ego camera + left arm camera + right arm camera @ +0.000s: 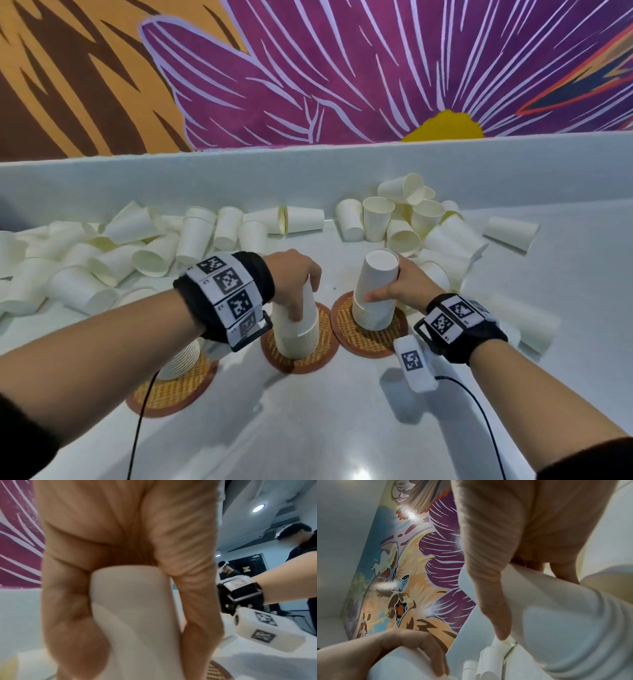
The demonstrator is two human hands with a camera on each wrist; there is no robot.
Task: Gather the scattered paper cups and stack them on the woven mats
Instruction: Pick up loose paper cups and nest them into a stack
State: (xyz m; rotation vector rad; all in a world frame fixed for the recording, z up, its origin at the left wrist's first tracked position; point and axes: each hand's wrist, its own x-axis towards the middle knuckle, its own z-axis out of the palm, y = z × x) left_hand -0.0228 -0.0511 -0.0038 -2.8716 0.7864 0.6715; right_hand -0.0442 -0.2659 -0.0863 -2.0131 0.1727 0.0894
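Three round woven mats lie on the white table, each bearing a stack of upside-down white paper cups. My left hand (pixel 297 287) grips the top of the middle stack (pixel 298 334) on the middle mat (pixel 322 356); in the left wrist view its fingers (pixel 72 615) curl round the cup (pixel 135 615). My right hand (pixel 394 289) holds the side of the right stack (pixel 375 291) on the right mat (pixel 370 337), thumb in front. The right wrist view shows that stack (pixel 565 622) under my thumb (pixel 493 601). The left stack (pixel 180 359) stands on the left mat (pixel 171 394), partly hidden by my forearm.
Several loose cups (pixel 137 246) lie scattered along the back left, and another heap (pixel 411 219) at the back right against a low white wall (pixel 308 178). A painted mural rises behind. Cables run across the near table. Other people (pixel 298 545) stand off to the right.
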